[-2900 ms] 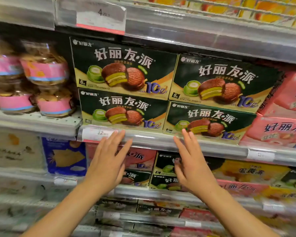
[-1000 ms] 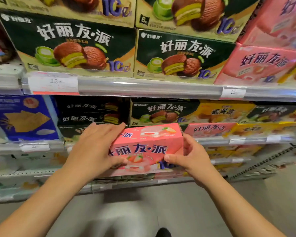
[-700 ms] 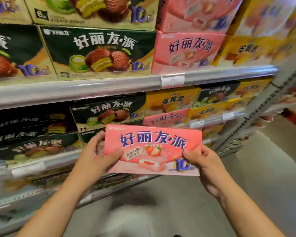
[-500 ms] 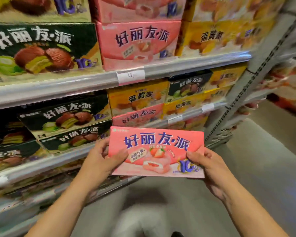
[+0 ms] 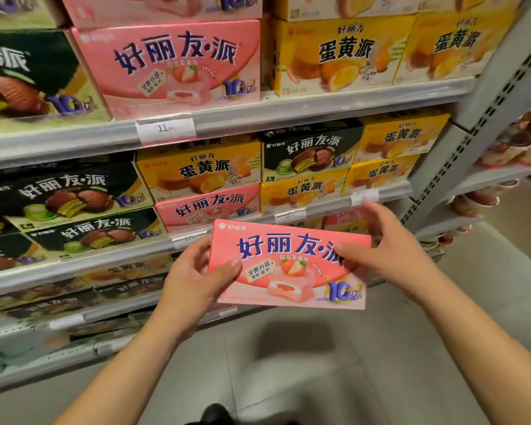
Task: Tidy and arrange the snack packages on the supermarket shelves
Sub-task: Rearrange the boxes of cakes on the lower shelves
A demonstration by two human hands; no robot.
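1. Nearest the camera, two bare forearms reached out over the grey floor (image 5: 380, 348), and between them the person held a pink box (image 5: 288, 265) in the air, face toward the viewer and nearly level, just in front of the lower shelf rail.
2. The left hand (image 5: 190, 280) gripped the box's left edge, thumb laid over the front and fingers hidden behind it; the right hand (image 5: 393, 253) held the right end, thumb across the printed face and fingers curled round the top corner. Taking it by both short ends likely kept the flat carton square and its label readable while a slot was chosen.
3. The box itself was a flat, wide carton in salmon pink, with large blue lettering, a strawberry, a cut pink-coated pie and a blue "10" at the lower right. Its corners looked crisp and undented.
4. Just behind it on the middle shelf lay one matching pink carton (image 5: 209, 207) beneath a yellow box (image 5: 196, 173), with dark green boxes (image 5: 68, 194) to the left, so the flavours were mixed there.
5. Farther up, a larger pink carton (image 5: 172, 65) stood above a price tag (image 5: 166, 128), beside yellow ones (image 5: 344, 53). I judged the held box belonged with one of these pink stacks.
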